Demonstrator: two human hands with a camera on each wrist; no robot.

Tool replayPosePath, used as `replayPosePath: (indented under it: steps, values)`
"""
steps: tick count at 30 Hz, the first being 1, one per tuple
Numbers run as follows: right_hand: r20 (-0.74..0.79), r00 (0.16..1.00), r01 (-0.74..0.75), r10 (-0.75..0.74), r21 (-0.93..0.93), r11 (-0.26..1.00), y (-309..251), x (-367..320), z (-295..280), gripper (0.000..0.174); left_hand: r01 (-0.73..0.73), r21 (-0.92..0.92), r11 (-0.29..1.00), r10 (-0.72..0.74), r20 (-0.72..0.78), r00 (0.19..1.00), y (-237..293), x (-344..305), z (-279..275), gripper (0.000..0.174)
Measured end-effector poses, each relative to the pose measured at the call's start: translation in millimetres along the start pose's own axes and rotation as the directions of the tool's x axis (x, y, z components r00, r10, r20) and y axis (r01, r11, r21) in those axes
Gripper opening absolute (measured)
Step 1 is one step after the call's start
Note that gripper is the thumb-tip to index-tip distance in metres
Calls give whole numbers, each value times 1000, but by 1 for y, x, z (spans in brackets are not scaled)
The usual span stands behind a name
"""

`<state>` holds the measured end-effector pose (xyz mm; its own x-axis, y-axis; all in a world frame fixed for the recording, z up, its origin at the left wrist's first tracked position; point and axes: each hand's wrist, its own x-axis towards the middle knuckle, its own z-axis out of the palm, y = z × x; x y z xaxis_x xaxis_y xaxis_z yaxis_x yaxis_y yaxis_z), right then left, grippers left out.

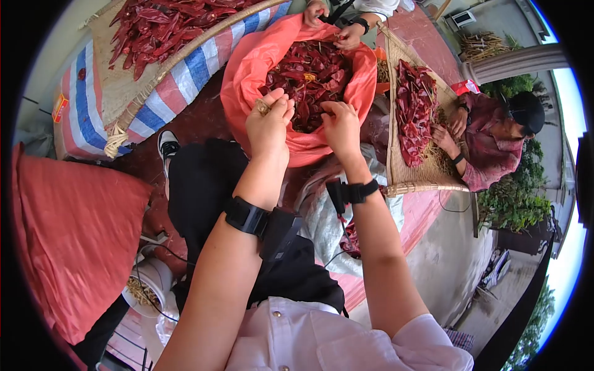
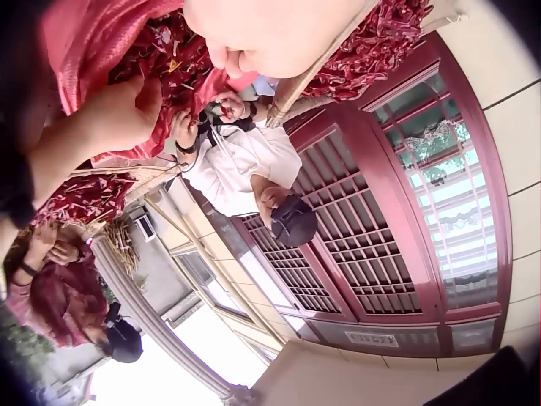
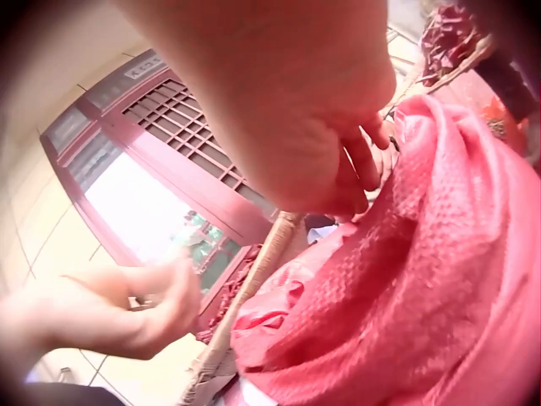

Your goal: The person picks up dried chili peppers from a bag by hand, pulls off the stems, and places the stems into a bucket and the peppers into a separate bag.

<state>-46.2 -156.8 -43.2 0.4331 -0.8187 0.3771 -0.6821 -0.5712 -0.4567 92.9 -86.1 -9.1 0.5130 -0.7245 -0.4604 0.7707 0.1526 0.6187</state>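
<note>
A red woven sack (image 1: 238, 71) stands open in front of me, with dried red chilies (image 1: 312, 80) inside. Over its near left rim, my left hand (image 1: 269, 123) is turned palm up. Its curled fingers hold a small bunch of tan stems (image 1: 263, 107). My right hand (image 1: 342, 131) reaches over the near right rim, fingers bent down at the chilies. I cannot tell whether those fingertips pinch one. The right wrist view shows this right hand (image 3: 330, 161) beside the sack wall (image 3: 439, 237), its fingertips partly hidden.
Across the sack, another person's hands (image 1: 349, 37) work at its far rim. To the right, a person in a red shirt (image 1: 495, 136) handles chilies on a woven tray (image 1: 427, 176). A larger chili tray (image 1: 102, 62) lies upper left. A white bucket (image 1: 154, 278) stands lower left.
</note>
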Motion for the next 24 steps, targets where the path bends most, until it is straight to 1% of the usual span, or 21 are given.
replayPosePath:
  steps: [2,3,4,6,7,8,10,11,12,14,15,16,17,18,19,20,21,22,23,24]
  values:
    - [131,990,-27,44,-131,991,16,18,23,20,5,-1,1000,-5,-31,1000,-1,3,1,22]
    - [243,969,-1,49,-191,982,21,28,33,24,-3,3,1000,3,-36,999,-1,4,1,22]
    - [250,967,8,39,-182,983,25,32,42,24,-1,-3,1000,1,-16,1000,-1,5,0,19]
    - [381,916,-14,122,-274,962,26,38,55,26,20,-32,999,-20,-5,1000,-1,8,0,16]
    - [434,886,-36,164,-289,957,21,40,57,38,35,-37,999,-35,9,999,0,8,-1,13]
    - [438,885,-30,157,-283,959,21,38,64,38,29,-38,999,-29,2,1000,0,8,-1,13]
    - [483,855,-1,188,-361,933,21,33,75,47,27,-47,999,-26,13,1000,0,8,-1,11]
    - [517,826,26,225,-433,901,24,31,77,50,18,-52,998,-17,7,1000,0,8,-2,10]
    - [517,826,28,222,-432,902,26,29,80,50,15,-53,998,-15,6,1000,0,8,-2,10]
    - [434,874,-78,220,-320,944,34,25,81,49,33,-42,999,-33,-20,999,1,7,-3,10]
    - [403,898,-126,178,-152,980,35,25,74,40,31,-45,999,-32,-21,999,2,7,-2,10]
    - [404,898,-124,177,-155,980,38,25,71,40,46,-61,997,-48,-26,999,3,7,-2,10]
    - [347,922,-184,170,9,983,40,25,65,33,62,-78,995,-64,-28,998,3,5,0,11]
    - [285,943,-229,173,175,957,41,24,60,27,64,-82,995,-67,-24,997,3,4,1,11]
    - [191,963,-228,190,201,953,41,23,56,14,67,-76,995,-70,-35,997,2,2,1,11]
    - [186,964,-225,189,198,954,41,23,52,14,69,-70,995,-72,-46,996,3,1,2,11]
    - [196,939,-334,284,311,890,40,23,46,13,79,-65,995,-82,-47,996,0,2,1,12]
    - [219,902,-432,372,419,799,38,24,40,12,77,-66,995,-80,-44,996,-2,2,-1,12]
    - [257,900,-435,351,503,747,38,24,34,15,98,-27,995,-99,-28,995,-4,2,-3,13]
    - [254,902,-432,350,504,748,34,24,28,15,119,13,993,-119,-11,993,-6,1,-5,13]
